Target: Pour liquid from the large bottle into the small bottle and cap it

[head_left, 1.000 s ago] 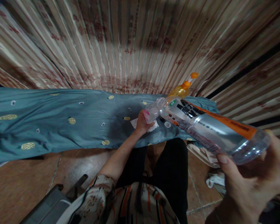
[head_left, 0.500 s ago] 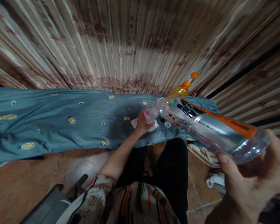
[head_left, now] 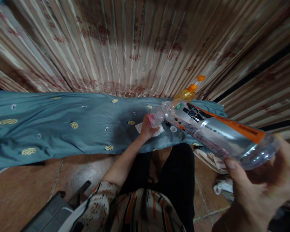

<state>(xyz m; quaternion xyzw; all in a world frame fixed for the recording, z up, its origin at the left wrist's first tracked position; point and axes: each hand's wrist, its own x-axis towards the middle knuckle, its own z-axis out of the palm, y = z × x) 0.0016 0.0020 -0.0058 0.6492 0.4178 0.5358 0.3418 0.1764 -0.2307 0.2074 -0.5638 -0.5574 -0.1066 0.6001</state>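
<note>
Right grip [head_left: 261, 188] holding large bottle [head_left: 222, 135], left grip [head_left: 148, 129] holding small bottle [head_left: 157, 116], pump bottle [head_left: 185, 94] half-hidden behind, white cap [head_left: 173, 129] nearby

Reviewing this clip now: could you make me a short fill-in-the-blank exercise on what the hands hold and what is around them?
1. The right hand holds the silver-labelled bottle nearer its ____ (top or bottom).
2. The left hand holds a smaller clear bottle with markings coloured ____.
3. The pump head beyond them is coloured ____.
4. The paper-like piece beneath the left hand is coloured ____.
Missing words: bottom; pink; orange; white.
</note>
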